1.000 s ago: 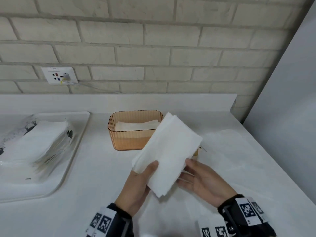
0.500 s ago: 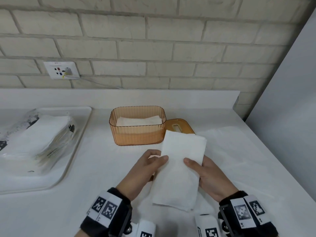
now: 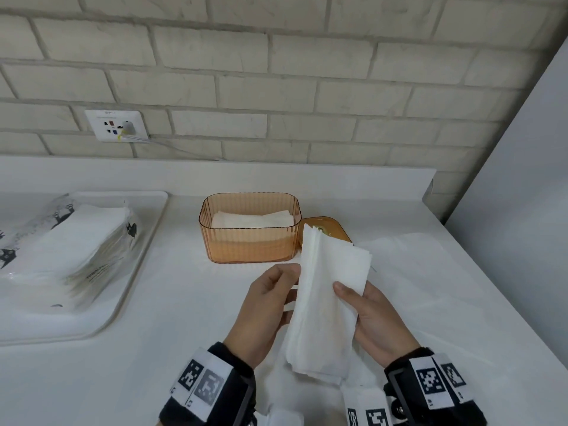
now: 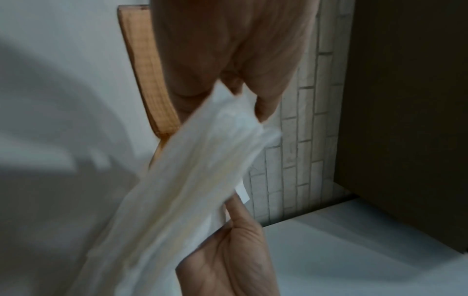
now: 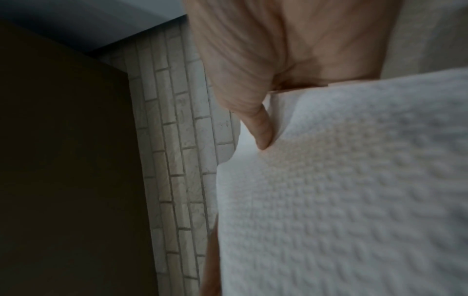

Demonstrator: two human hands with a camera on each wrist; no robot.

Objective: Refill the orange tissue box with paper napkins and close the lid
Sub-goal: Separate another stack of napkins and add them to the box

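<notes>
An orange translucent tissue box [image 3: 250, 241] stands open on the white counter, with some white napkins [image 3: 252, 219] lying inside. Its orange lid [image 3: 327, 224] lies flat just right of the box, partly hidden by paper. Both hands hold a folded stack of white napkins [image 3: 325, 305] upright in front of the box. My left hand [image 3: 270, 302] grips the stack's left edge with curled fingers. My right hand [image 3: 368, 315] pinches the right edge, thumb on the front. The left wrist view shows the stack [image 4: 182, 180] edge-on; the right wrist view shows its embossed face [image 5: 341, 190].
A white tray [image 3: 135, 278] at the left carries an opened plastic pack of napkins [image 3: 70, 244]. A thin white sheet [image 3: 430, 272] lies on the counter at the right. A brick wall with a socket [image 3: 116, 124] is behind; a grey panel [image 3: 522, 179] stands at the right.
The napkin stack swung from a tilted spread in front of the box to a narrower upright fold nearer me. The lid came into sight beside the box.
</notes>
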